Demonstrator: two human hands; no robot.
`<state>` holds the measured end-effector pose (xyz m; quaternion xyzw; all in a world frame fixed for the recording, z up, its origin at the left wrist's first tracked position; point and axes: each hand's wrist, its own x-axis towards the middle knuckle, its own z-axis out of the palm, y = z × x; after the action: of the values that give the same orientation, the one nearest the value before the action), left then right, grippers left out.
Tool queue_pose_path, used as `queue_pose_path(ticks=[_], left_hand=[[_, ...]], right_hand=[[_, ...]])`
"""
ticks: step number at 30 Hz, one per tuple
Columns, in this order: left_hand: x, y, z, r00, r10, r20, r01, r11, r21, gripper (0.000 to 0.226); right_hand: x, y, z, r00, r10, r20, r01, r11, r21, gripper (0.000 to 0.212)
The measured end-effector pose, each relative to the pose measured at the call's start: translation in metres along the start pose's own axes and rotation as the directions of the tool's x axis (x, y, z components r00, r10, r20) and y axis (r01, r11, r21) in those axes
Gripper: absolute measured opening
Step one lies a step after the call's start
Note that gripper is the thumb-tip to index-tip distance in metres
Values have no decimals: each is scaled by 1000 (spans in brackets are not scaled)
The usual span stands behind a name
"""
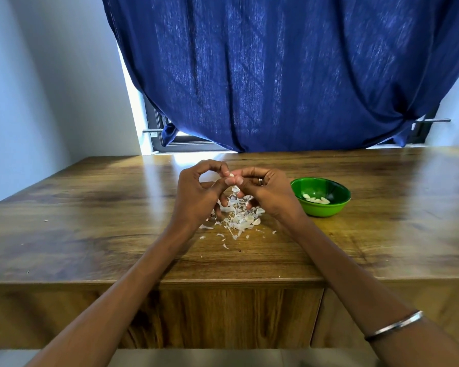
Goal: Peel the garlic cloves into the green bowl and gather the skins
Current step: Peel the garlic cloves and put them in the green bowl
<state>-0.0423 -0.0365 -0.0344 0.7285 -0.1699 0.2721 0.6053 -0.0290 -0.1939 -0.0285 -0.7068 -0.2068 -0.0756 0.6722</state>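
Note:
Both hands meet above the middle of the wooden table. My left hand (196, 192) and my right hand (265, 192) pinch one small white garlic clove (231, 175) between their fingertips. Under the hands lies a loose heap of white garlic skins (239, 218), with a few flakes scattered toward the table's front. To the right of my right hand stands the green bowl (326, 210), holding several peeled cloves (317, 199). Whether unpeeled cloves lie among the skins I cannot tell.
The wooden table (90, 207) runs to a front edge near me, with a cabinet front below it. A blue curtain (289, 75) hangs over the window behind the table. A white wall stands on the left.

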Motion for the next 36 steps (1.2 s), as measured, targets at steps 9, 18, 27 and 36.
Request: queue_pose_path(ticks=[9, 18, 27, 36], left_hand=[[0, -3, 3, 1000, -21, -1, 21, 1000, -18, 14], [2, -6, 6, 999, 14, 30, -14, 1000, 18, 10], [4, -7, 8, 998, 54, -10, -54, 998, 28, 6], [1, -2, 7, 1000, -16, -20, 16, 1000, 3, 13]], right_hand=[[-4, -3, 7, 999, 41, 10, -41, 999, 24, 16], [-5, 0, 11, 999, 39, 29, -39, 999, 15, 12], [-2, 0, 12, 997, 11, -72, -8, 999, 42, 17], [-3, -2, 9, 995, 8, -99, -6, 1000, 25, 6]])
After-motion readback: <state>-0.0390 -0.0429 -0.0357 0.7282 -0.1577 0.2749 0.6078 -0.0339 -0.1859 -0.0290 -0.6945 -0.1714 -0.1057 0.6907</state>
